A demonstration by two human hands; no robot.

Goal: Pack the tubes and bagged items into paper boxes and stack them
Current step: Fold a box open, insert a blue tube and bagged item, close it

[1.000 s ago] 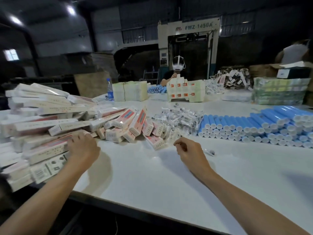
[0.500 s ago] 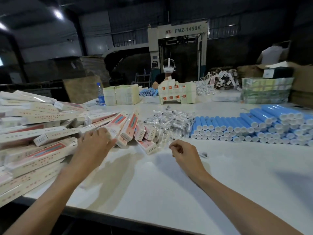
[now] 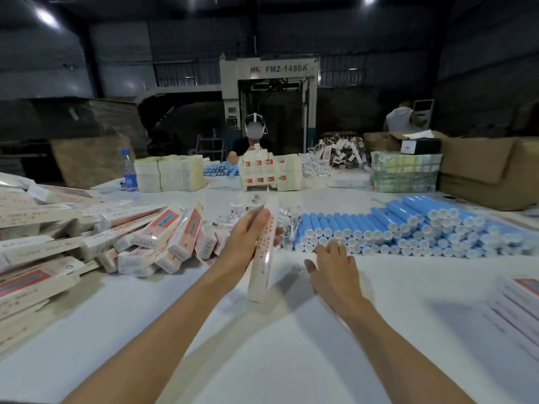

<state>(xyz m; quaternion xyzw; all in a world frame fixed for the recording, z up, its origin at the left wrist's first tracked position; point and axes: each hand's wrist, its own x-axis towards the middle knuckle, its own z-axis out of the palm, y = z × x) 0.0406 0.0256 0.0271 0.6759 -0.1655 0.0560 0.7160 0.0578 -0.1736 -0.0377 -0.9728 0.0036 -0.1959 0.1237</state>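
Note:
My left hand (image 3: pixel 246 243) grips a long white paper box (image 3: pixel 260 266) with red print, held above the white table (image 3: pixel 291 345) at the centre. Just right of it, my right hand (image 3: pixel 332 263) reaches with its fingers spread toward the front row of blue tubes with white caps (image 3: pixel 393 231), which lie stacked at the right. Behind the held box lies a heap of small clear bagged items (image 3: pixel 287 218). A loose pile of paper boxes (image 3: pixel 122 237) covers the table's left side.
Across the table a person (image 3: pixel 253 138) sits behind stacked boxes (image 3: pixel 269 173). A water bottle (image 3: pixel 129 170) and flat carton stacks (image 3: pixel 169 173) stand far left. Wrapped packs (image 3: pixel 404 172) and big cardboard cartons (image 3: pixel 490 170) stand far right. Flat printed sheets (image 3: pixel 522 304) lie near right.
My left hand has lifted one long box out of the left pile and brought it to the centre. My right hand has opened and moved right toward the blue tubes.

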